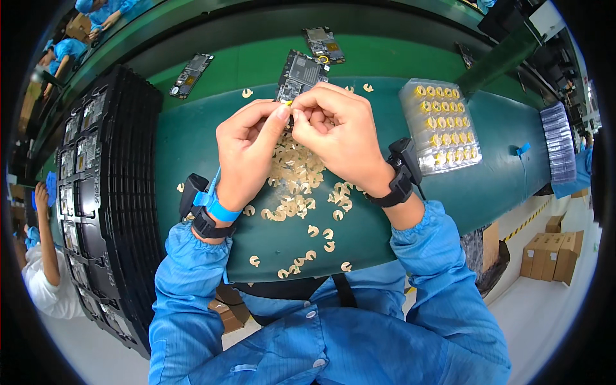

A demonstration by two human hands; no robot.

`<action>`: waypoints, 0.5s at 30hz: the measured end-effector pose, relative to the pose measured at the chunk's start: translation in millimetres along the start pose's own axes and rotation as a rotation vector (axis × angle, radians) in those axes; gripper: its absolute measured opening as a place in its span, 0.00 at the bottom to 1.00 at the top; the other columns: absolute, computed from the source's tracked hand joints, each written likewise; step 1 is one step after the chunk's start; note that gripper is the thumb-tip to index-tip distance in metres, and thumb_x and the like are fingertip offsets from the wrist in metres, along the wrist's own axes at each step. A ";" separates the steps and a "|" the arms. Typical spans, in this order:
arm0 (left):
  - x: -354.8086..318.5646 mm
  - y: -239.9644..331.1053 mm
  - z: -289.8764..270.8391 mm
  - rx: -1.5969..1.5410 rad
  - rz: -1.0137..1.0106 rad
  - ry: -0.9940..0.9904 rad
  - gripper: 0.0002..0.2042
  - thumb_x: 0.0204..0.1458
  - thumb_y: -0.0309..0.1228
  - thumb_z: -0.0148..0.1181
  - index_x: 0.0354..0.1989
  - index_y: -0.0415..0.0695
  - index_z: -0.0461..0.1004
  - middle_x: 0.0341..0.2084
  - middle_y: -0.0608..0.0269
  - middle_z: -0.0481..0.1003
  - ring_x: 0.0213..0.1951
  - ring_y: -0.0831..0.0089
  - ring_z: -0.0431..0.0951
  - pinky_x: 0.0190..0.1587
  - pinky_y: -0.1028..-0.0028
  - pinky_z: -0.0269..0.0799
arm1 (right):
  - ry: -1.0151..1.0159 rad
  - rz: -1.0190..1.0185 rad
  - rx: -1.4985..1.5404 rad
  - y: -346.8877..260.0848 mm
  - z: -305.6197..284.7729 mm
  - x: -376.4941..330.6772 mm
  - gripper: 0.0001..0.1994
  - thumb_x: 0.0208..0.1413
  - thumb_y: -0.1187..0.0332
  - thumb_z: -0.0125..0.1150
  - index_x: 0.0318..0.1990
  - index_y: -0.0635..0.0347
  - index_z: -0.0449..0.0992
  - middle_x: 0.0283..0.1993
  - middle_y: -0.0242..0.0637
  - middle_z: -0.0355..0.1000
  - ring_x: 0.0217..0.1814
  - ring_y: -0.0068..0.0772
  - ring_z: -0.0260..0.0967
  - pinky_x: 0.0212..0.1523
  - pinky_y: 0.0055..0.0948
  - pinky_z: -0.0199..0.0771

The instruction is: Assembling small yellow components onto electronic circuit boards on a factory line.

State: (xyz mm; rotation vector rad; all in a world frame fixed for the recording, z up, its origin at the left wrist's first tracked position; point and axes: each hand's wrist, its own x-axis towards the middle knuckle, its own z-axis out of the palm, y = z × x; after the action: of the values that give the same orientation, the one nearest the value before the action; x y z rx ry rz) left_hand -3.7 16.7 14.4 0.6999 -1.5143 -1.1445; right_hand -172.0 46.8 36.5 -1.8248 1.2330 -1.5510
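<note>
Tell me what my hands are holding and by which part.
Your left hand appears to pinch a small yellow piece between fingertips, which hide the part gripped. Whether your right hand also grips it can't be told.

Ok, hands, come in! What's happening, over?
Left hand and right hand close together at a small yellow piece. Circuit board just beyond, near end hidden. Loose pale pieces heaped between hands.
</note>
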 end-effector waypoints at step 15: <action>3.8 -3.3 -3.6 -0.078 -0.111 0.109 0.08 0.64 0.26 0.63 0.42 0.31 0.82 0.35 0.65 0.81 0.35 0.86 0.76 0.36 0.83 0.72 | -0.038 0.156 -0.028 -4.7 -22.1 8.2 0.07 0.55 0.72 0.71 0.33 0.66 0.80 0.27 0.29 0.71 0.22 0.12 0.57 0.22 0.20 0.56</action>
State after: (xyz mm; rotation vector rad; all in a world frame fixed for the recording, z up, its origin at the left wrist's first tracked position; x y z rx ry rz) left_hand -1.8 11.0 12.8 0.7883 -1.3470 -1.2220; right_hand -191.4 46.9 50.7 -1.7230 1.3510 -1.4150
